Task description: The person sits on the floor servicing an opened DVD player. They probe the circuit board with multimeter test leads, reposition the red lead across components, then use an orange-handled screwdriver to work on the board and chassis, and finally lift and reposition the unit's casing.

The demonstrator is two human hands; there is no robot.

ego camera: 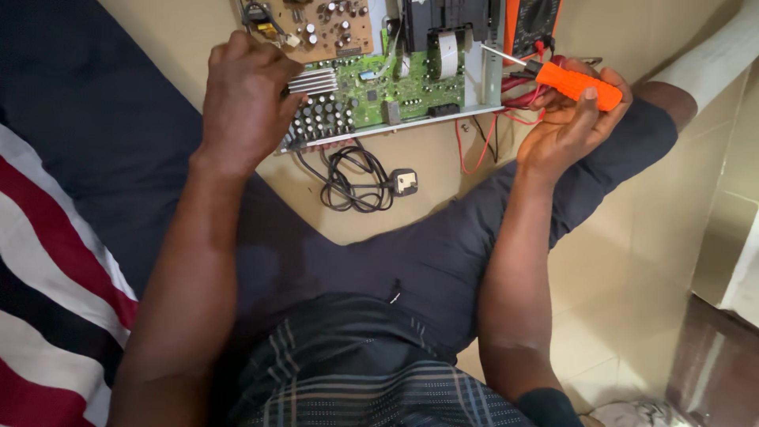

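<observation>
A person seated on a tiled floor works on an opened electronic unit, screwdriver in hand.

Nearest the camera, dark trousers and two forearms reach forward. The right hand [573,119] is clenched around an orange-handled screwdriver [565,81], its metal tip pointing toward the unit's right edge but not yet on a screw. The left hand [245,99] rests, fingers curled, on the silver heat sink [312,81] by the green circuit board [395,87]. A coiled black power cord with plug [360,178] lies on the floor in front. The cover is already off; the boards appear still mounted. Red wires [474,142] trail beside a meter [534,24] beyond.
</observation>
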